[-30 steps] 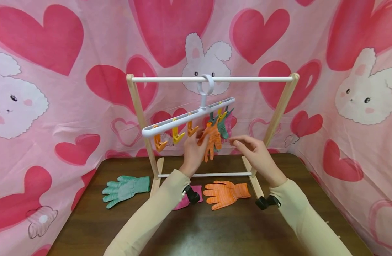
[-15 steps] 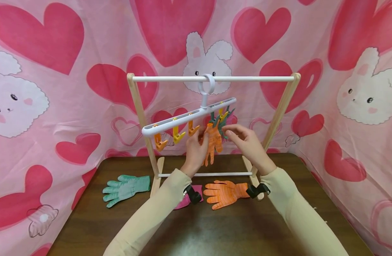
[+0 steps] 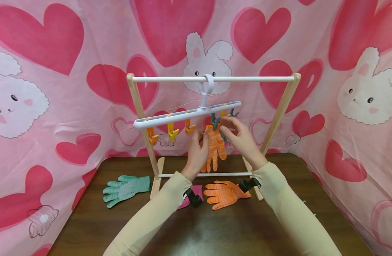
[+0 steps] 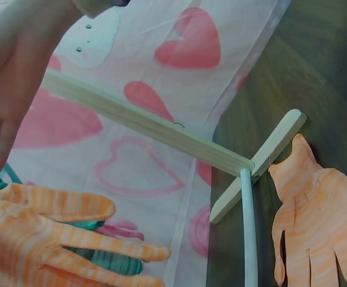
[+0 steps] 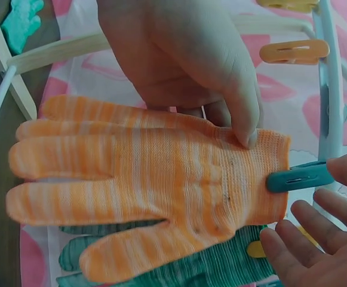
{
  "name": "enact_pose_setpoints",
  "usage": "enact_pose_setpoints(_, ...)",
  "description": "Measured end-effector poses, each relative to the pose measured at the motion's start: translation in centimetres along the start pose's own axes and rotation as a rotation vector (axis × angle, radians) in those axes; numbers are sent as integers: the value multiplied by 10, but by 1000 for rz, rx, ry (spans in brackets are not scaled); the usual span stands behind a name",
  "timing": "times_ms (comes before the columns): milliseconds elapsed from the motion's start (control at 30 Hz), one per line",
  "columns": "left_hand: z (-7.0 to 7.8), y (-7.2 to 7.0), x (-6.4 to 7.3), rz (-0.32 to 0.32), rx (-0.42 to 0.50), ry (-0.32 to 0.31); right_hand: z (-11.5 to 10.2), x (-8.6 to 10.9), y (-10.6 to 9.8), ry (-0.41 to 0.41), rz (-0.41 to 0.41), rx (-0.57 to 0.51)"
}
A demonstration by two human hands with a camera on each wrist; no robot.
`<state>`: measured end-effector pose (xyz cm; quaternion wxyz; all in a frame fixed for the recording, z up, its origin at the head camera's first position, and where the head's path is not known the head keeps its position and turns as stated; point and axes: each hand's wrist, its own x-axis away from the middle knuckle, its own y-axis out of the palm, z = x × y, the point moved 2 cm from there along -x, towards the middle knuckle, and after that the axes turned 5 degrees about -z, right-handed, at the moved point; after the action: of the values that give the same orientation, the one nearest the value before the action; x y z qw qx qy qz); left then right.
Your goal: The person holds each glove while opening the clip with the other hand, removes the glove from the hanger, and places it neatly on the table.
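Note:
An orange striped glove (image 3: 215, 145) hangs fingers down from a dark green clip (image 3: 216, 122) on the white hanger (image 3: 170, 118). My left hand (image 3: 197, 154) pinches the glove's side near the cuff; in the right wrist view its thumb lies over the knit, its other fingers partly hidden behind. My right hand (image 3: 242, 140) is on the other side, its fingers extended; in the right wrist view its thumb is at the end of the green clip (image 5: 301, 176), and contact is hard to tell. Behind the orange glove hangs a green glove (image 5: 233, 257), largely covered.
The hanger hooks over the rack's white top bar (image 3: 253, 79). Orange and yellow clips (image 3: 173, 132) hang on its left half. On the table lie a green glove (image 3: 127, 189), an orange glove (image 3: 224, 195) and a magenta glove (image 3: 197, 192), partly hidden by my left wrist.
My right hand has moved left and up, from beside the hanging gloves to the green clip. The hanger has swivelled slightly, and the hanging orange glove now faces forward more. My left hand keeps its pinch.

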<state>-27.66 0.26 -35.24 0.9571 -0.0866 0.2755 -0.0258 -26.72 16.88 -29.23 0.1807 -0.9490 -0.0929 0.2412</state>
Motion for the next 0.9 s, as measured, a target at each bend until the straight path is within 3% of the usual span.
enact_pose_setpoints(167, 0, 3, 4, -34, 51, 8, 1, -8, 4, -14, 16, 23)
enact_pose_setpoints(533, 2, 4, 5, -61, 39, 70, 1, -15, 13, 43, 50, -1)
enact_pose_setpoints(900, -3, 3, 13, -71, 43, -18, -1, -15, 14, 80, 80, -122)
